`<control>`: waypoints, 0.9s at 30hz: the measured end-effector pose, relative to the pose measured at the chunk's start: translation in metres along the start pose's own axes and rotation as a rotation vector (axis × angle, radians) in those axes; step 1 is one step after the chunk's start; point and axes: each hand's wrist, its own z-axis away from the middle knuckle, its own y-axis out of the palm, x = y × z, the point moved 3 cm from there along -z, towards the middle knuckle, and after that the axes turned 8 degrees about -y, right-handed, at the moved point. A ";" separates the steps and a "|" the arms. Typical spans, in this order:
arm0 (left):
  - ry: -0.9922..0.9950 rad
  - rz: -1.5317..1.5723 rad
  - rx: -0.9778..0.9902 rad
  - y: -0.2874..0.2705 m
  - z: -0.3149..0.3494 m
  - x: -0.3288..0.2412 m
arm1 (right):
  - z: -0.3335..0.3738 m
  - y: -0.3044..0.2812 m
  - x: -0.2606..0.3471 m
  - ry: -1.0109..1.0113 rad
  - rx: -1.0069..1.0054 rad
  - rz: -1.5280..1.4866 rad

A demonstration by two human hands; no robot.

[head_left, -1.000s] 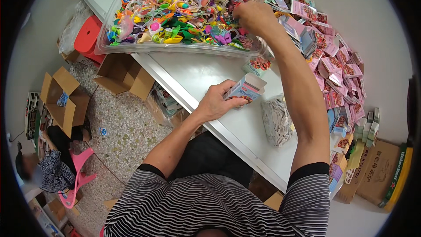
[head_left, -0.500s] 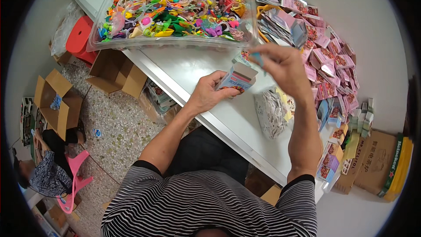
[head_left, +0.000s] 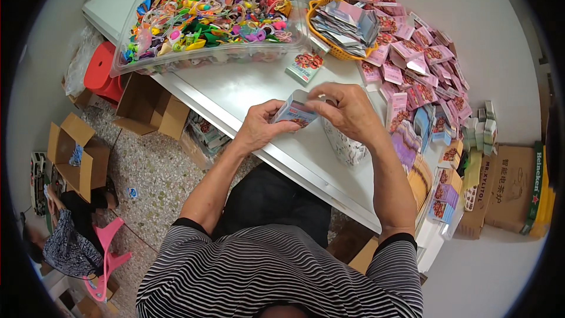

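One clear bin (head_left: 203, 59) of trinkets stands to the left on the bench (head_left: 232, 91). Your left hand (head_left: 257, 128) is closed round the small blue carton (head_left: 299, 118), tilted above the bench with its top open. It should be light, thin-walled and easily dented; grip it gently by the side edges. Your right hand (head_left: 344, 109) is half curled at that opening; whether it pinches anything, you cannot tell. The carton's inside is hard to make out, and that hand partly hides a speckled bundle (head_left: 348, 150).
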 end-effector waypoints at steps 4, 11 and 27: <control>-0.034 -0.052 0.007 0.019 0.007 0.005 | 0.030 -0.006 -0.002 -0.106 -0.028 -0.001; -0.035 0.001 0.001 0.038 0.010 0.006 | 0.065 -0.011 -0.005 0.086 -0.394 -0.434; -0.088 0.000 0.036 0.035 0.017 0.008 | 0.062 0.015 -0.008 -0.161 -0.376 0.038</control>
